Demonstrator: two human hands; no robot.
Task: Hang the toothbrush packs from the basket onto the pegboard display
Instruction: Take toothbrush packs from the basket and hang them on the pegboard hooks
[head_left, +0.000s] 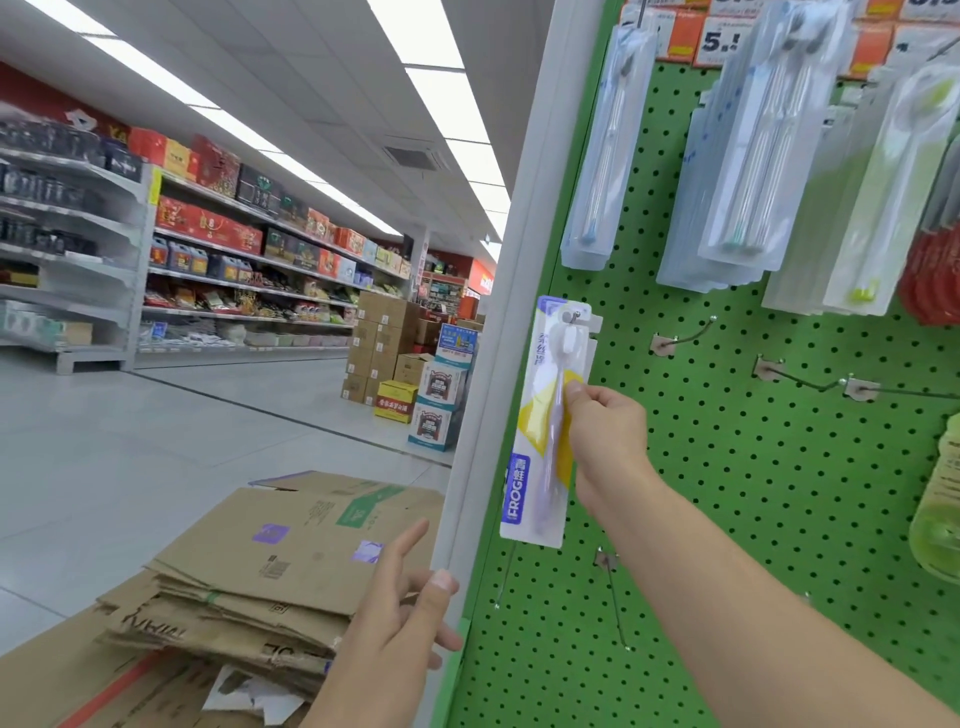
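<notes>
A toothbrush pack, white and blue with a yellow patch and a purple brush, hangs by its top hole on a peg at the left edge of the green pegboard. My right hand pinches the pack's right edge at mid-height. My left hand floats lower left with fingers loosely spread, holding nothing, close to the white shelf post. The basket is out of view.
Bare pegs stick out of the board to the right and below. Clear toothbrush packs hang in the upper row. Flattened cardboard boxes lie stacked at lower left. Stocked shelves and stacked cartons line the aisle beyond.
</notes>
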